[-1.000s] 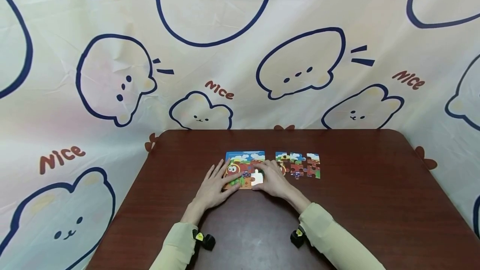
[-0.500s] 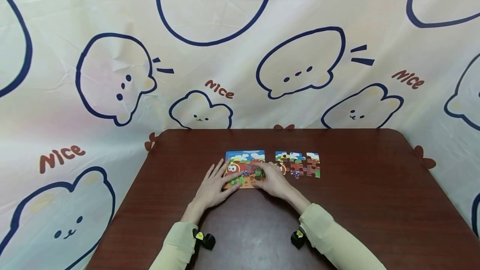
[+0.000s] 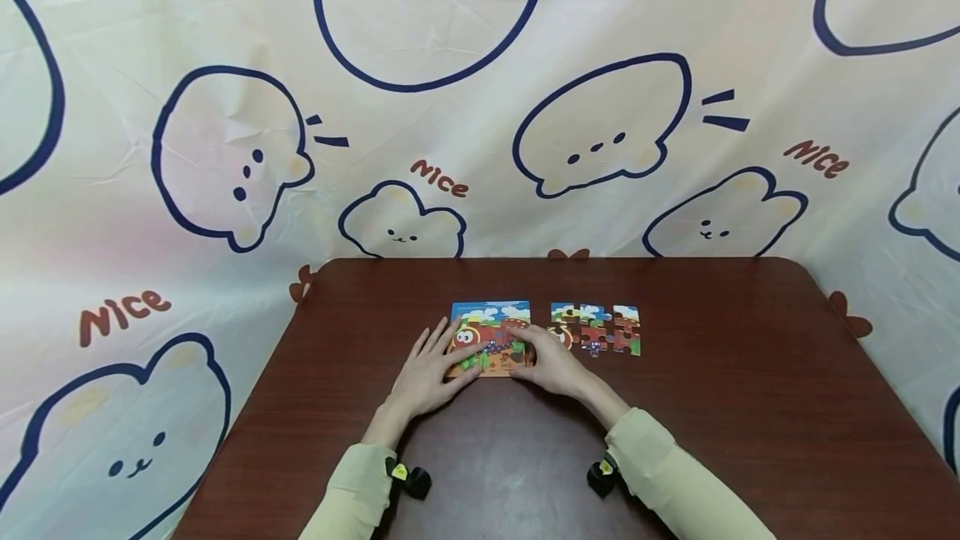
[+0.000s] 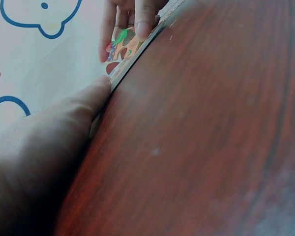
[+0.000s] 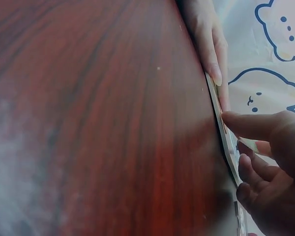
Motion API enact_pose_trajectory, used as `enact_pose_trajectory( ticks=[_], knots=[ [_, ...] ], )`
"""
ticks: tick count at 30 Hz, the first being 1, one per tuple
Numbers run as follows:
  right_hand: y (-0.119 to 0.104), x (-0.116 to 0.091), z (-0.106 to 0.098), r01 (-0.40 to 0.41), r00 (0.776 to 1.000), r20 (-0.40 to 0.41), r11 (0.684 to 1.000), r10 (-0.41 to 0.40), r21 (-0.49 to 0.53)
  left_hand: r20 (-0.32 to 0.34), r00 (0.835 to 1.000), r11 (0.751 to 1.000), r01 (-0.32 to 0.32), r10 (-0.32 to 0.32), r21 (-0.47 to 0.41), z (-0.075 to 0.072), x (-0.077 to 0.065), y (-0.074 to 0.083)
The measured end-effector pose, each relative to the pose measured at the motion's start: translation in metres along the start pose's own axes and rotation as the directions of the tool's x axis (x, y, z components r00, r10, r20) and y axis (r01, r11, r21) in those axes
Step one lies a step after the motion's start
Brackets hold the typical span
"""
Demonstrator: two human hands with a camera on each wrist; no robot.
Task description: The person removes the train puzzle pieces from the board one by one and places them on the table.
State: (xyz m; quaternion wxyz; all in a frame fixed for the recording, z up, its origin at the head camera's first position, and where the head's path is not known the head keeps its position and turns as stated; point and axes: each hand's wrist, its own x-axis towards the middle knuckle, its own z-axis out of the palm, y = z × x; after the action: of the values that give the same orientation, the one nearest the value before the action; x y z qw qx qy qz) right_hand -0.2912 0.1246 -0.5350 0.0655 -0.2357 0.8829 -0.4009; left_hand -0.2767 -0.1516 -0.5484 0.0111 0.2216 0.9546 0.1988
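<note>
A picture jigsaw puzzle lies flat on the brown table, with blue sky on top and orange ground below. My left hand rests on its left side, fingers spread and thumb by the front edge. At the lower right corner, my right hand touches the puzzle with thumb and fingers loosely bent, nothing seen gripped. That corner shows picture, with a green plant on it. In the right wrist view, the right thumb meets the puzzle's thin edge. The left wrist view shows orange and red printing near the fingertips.
To the right of the puzzle lie several joined jigsaw pieces in columns, among them a middle column and a right column. The right hand partly hides the left column. A cartoon-printed cloth hangs behind the table.
The white patch at the puzzle's lower right has been covered by printed picture. Since then my right hand has shifted slightly right. My left hand has stayed put.
</note>
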Motion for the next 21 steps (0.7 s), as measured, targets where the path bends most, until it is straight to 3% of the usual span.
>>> enact_pose_trajectory(
  ticks=[15, 21],
  knots=[
    [0.0017, -0.0033, 0.0007, -0.017, 1.0, -0.021, 0.987, 0.02, 0.157, 0.026, 0.999, 1.0, 0.019, -0.019, -0.015, -0.0003, 0.0007, 0.0001],
    [0.0027, -0.0048, -0.0023, -0.016, 0.999, -0.03, 0.978, 0.023, 0.21, -0.002, 1.0, 1.0, 0.005, -0.005, -0.015, 0.0003, 0.0, 0.0002]
  ],
)
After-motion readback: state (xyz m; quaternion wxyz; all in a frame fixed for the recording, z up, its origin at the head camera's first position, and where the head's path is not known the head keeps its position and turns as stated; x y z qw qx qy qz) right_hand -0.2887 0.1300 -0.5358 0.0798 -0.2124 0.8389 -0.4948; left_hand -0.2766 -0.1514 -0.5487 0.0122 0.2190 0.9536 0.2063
